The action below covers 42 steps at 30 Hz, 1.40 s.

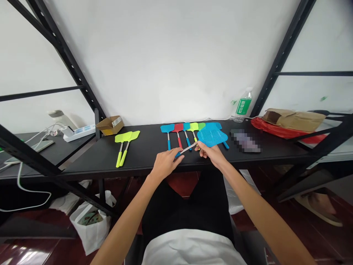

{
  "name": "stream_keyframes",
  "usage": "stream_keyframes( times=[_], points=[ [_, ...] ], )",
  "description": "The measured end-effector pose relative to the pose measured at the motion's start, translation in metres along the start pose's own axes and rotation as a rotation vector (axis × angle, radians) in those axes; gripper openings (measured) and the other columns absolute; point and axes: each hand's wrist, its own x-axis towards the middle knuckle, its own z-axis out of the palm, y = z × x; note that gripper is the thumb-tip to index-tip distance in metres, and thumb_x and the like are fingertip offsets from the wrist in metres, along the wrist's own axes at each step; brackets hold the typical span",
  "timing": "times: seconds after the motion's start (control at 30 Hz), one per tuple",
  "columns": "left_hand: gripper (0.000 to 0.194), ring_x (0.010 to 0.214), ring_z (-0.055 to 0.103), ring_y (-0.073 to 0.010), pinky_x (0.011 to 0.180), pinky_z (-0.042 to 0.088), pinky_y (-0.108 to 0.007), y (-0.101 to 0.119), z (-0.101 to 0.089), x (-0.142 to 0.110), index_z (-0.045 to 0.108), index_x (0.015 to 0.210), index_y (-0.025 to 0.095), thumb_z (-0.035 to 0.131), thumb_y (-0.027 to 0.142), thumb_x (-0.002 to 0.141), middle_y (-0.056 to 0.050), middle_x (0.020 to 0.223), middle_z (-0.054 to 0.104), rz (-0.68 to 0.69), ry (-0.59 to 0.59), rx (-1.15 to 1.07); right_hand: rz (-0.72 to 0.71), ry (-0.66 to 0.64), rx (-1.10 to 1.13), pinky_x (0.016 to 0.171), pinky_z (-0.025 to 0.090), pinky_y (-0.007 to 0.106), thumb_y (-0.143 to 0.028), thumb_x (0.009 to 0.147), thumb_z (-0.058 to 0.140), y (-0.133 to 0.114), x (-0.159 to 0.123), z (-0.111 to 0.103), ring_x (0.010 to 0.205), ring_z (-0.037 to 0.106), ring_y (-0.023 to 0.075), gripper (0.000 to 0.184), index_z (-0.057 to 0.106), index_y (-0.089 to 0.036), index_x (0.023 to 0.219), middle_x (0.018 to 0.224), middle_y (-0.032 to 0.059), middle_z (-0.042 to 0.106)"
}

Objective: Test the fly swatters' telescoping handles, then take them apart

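Observation:
A blue fly swatter [212, 137] is held up over the front of the black table [96, 156]. My left hand [167, 160] is wrapped round its blue handle. The fingers of my right hand [209, 151] pinch its metal shaft just below the perforated head. Behind it lies a row of several fly swatters, heads toward the wall: a blue one [167, 129], a red one [178, 127], more blue, and a yellow-green one [194, 126]. The held swatter partly covers those at the right end. Apart to the left lie two yellow-green fly swatters [123, 137], side by side.
An open cardboard box [110, 126] and a white power strip [79, 133] are at the left. A water bottle [243, 105], a blurred-out object [245, 140] and a brown paper package [295, 119] on red plastic are at the right. Black metal posts [70, 62] frame the table.

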Motion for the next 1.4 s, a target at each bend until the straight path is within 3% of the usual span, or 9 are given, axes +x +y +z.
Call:
stream_keyframes(
  times=[0.17, 0.47, 0.9, 1.07, 1.2, 1.4],
  points=[
    [0.046, 0.098, 0.071, -0.0217, 0.079, 0.045, -0.029, 0.000, 0.012, 0.005, 0.066, 0.124, 0.027, 0.032, 0.052, 0.105, -0.006, 0.113, 0.076, 0.046, -0.005, 0.076, 0.001, 0.058, -0.007, 0.044, 0.035, 0.024, -0.061, 0.076, 0.074, 0.003, 0.001, 0.002, 0.055, 0.056, 0.0115, 0.043, 0.073, -0.018, 0.082, 0.079, 0.0067, 0.073],
    [0.048, 0.094, 0.068, -0.0220, 0.079, 0.043, -0.030, 0.005, 0.015, 0.023, 0.068, 0.122, 0.029, 0.027, 0.050, 0.106, -0.006, 0.102, 0.077, 0.066, -0.013, 0.112, -0.005, 0.248, 0.064, 0.047, 0.042, 0.024, -0.061, 0.065, 0.081, 0.011, 0.006, 0.001, 0.057, 0.060, 0.0134, 0.047, 0.070, -0.016, 0.075, 0.071, 0.0075, 0.071],
    [0.047, 0.082, 0.068, -0.0226, 0.067, 0.039, -0.028, 0.014, 0.001, 0.026, 0.071, 0.107, 0.028, 0.028, 0.047, 0.106, -0.006, 0.087, 0.075, 0.025, -0.079, 0.093, 0.021, 0.241, 0.086, 0.053, 0.053, 0.028, -0.061, 0.065, 0.082, 0.009, 0.005, 0.001, 0.059, 0.064, 0.0153, 0.048, 0.070, -0.017, 0.078, 0.073, 0.0083, 0.072],
    [0.044, 0.084, 0.071, -0.0240, 0.068, 0.040, -0.029, -0.007, -0.009, 0.016, 0.073, 0.101, 0.027, 0.033, 0.045, 0.105, -0.005, 0.085, 0.076, -0.021, -0.107, 0.123, 0.018, 0.313, 0.175, 0.052, 0.053, 0.028, -0.057, 0.065, 0.085, 0.007, 0.009, -0.010, 0.057, 0.062, 0.0145, 0.044, 0.069, -0.018, 0.077, 0.070, 0.0060, 0.069],
    [0.034, 0.096, 0.072, -0.0239, 0.074, 0.044, -0.029, -0.031, -0.016, 0.002, 0.072, 0.112, 0.029, 0.044, 0.046, 0.102, -0.004, 0.104, 0.078, -0.048, -0.016, 0.107, 0.025, 0.302, 0.172, 0.054, 0.054, 0.029, -0.057, 0.068, 0.084, 0.007, 0.010, -0.013, 0.058, 0.063, 0.0153, 0.043, 0.069, -0.018, 0.078, 0.069, 0.0055, 0.068],
    [0.026, 0.086, 0.070, -0.0201, 0.080, 0.048, -0.029, -0.045, -0.019, 0.002, 0.074, 0.105, 0.027, 0.060, 0.046, 0.093, -0.002, 0.108, 0.077, -0.109, 0.127, -0.142, -0.003, 0.379, 0.281, 0.053, 0.054, 0.028, -0.056, 0.069, 0.084, 0.007, 0.009, -0.013, 0.058, 0.062, 0.0144, 0.041, 0.066, -0.020, 0.077, 0.069, 0.0034, 0.066]
  ],
)
